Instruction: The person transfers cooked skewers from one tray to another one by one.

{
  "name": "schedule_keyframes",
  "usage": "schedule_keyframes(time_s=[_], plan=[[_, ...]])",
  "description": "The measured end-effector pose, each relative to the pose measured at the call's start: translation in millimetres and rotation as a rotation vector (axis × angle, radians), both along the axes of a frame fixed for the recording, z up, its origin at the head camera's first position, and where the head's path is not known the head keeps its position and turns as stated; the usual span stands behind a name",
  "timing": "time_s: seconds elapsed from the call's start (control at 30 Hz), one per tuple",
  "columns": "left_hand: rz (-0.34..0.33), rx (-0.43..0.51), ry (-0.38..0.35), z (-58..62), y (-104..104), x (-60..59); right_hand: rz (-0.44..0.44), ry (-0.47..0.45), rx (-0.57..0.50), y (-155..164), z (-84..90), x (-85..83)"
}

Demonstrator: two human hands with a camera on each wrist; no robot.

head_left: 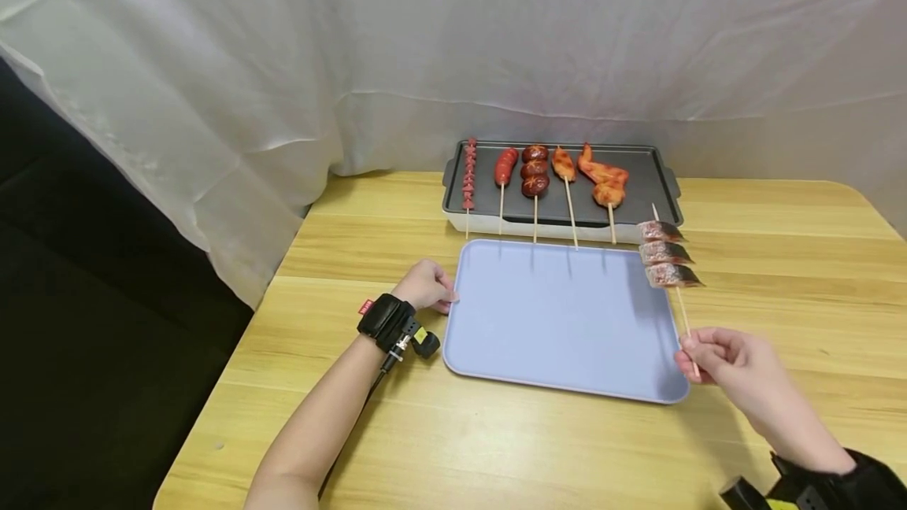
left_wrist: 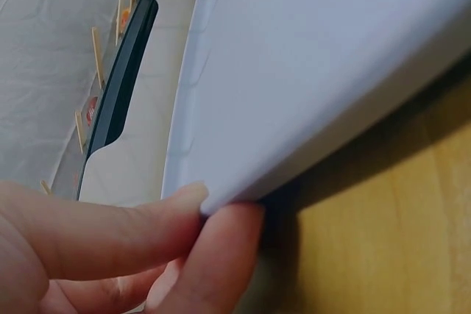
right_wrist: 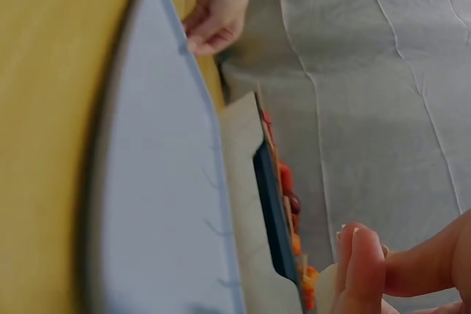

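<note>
White cloth hangs behind a pale wooden table (head_left: 538, 447), and on it sits a lilac tray (head_left: 560, 321) with a dark grill pan (head_left: 648, 179) just beyond its far edge. Over to the right hand (head_left: 730, 368) — thumb and fingers are pinched together on the bare end of a wooden stick, and the fish skewer (head_left: 666, 254) rises from them, its three silvery pieces hanging over the tray's far right corner, just short of the pan. On the other side, the left hand (head_left: 425, 286) has the tray's left rim; the left wrist view shows a finger above and the thumb below, clamped on the edge (left_wrist: 221, 200). Five skewers lie in a row on the pan — small red bits, a sausage (head_left: 505, 166), mushrooms (head_left: 534, 170), a browned piece, a chicken wing (head_left: 604, 177) — their sticks jutting over the near edge.
</note>
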State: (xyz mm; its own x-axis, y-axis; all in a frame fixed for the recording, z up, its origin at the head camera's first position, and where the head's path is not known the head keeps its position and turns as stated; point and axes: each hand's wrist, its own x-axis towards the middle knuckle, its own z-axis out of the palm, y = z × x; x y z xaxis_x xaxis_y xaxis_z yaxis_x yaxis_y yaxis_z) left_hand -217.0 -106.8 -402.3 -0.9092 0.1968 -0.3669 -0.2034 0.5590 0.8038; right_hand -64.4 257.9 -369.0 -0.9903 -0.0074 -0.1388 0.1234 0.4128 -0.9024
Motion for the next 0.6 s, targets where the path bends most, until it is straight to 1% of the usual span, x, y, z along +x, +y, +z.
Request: schedule_keyframes(time_s=[0.1, 0.2, 0.4, 0.6], plan=[[-0.001, -0.002, 0.001, 0.5, -0.5, 0.2, -0.030, 0.014, 0.034, -6.5, -6.4, 11.2], [-0.007, -0.006, 0.003, 1.2, -0.3, 0.5, -0.054, 0.004, 0.041, -11.2, -11.6, 19.7], [-0.004, -0.008, 0.005, 2.6, -0.4, 1.4, -0.068, 0.000, 0.011, -17.0, -20.6, 28.2], [-0.002, -0.007, -0.003, 1.3, 0.2, 0.9, -0.093, -0.065, -0.037, -21.3, -31.6, 35.7]])
